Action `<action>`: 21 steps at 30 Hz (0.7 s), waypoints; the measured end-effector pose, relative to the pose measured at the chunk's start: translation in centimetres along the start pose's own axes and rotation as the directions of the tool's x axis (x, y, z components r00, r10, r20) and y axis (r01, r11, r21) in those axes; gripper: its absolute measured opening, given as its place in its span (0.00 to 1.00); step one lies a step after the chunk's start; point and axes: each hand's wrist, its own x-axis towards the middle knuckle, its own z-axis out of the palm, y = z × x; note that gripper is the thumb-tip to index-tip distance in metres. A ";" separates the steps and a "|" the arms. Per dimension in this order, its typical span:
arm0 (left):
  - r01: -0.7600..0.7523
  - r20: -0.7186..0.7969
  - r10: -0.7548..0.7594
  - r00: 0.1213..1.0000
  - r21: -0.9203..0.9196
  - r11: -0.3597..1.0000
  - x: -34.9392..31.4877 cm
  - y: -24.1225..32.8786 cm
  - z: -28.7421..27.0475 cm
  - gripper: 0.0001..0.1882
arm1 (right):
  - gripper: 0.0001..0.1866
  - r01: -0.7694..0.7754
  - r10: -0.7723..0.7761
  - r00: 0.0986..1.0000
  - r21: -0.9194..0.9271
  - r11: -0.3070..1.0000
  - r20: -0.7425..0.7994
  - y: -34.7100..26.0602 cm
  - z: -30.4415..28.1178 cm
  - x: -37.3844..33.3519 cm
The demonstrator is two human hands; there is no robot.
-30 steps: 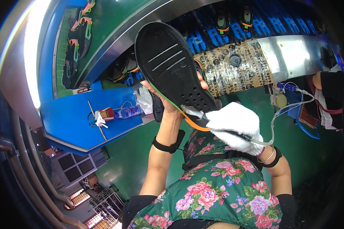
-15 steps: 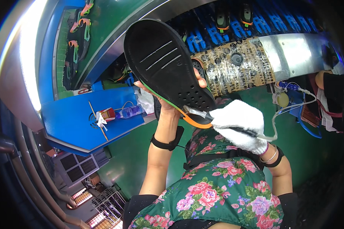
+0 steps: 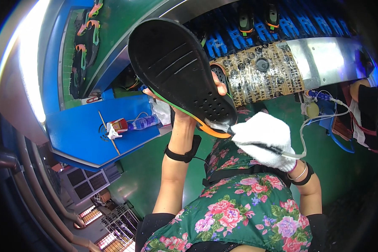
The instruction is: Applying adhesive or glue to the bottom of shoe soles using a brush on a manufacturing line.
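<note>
My bare left hand (image 3: 182,115) grips a black shoe sole (image 3: 168,63) from underneath, its fingers showing at both edges. The sole is tilted up, with grooves across the wide part, small holes at the narrow end, and a green and orange rim. In a white knitted glove, my right hand (image 3: 262,136) is closed round a glue brush (image 3: 217,126). A clear tube (image 3: 299,154) runs from the brush's back end. Its bristles touch the narrow end of the sole, close to the orange rim. The fingers under the sole are partly hidden.
Ahead, a conveyor with blue holders (image 3: 287,27) carries dark shoes (image 3: 246,23). A taped cardboard panel (image 3: 262,69) lies along its near side. On the left, a blue shelf (image 3: 75,130) bears a plastic bottle (image 3: 143,122) and a stick. A person's arm shows at the far right.
The sole has shifted slightly left and up in my left hand. The brush has turned flatter against the narrow end, and the light streaks on the grooves have faded.
</note>
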 end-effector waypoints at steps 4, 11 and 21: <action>-0.005 -0.014 0.005 1.000 0.033 0.999 -0.1 0.2 -0.2 0.66 | 0.14 0.020 -0.021 1.000 0.018 1.000 0.013 -0.2 0.5 -0.4; 0.003 -0.043 -0.005 0.999 -0.048 0.999 -0.1 0.1 -0.3 0.68 | 0.13 0.099 -0.097 0.995 -0.052 0.994 0.030 -1.4 1.1 -0.2; 0.012 -0.045 -0.012 0.999 -0.009 1.000 -0.2 -0.7 -1.1 0.71 | 0.11 0.010 -0.011 0.999 -0.011 1.000 -0.040 -1.0 0.7 -1.2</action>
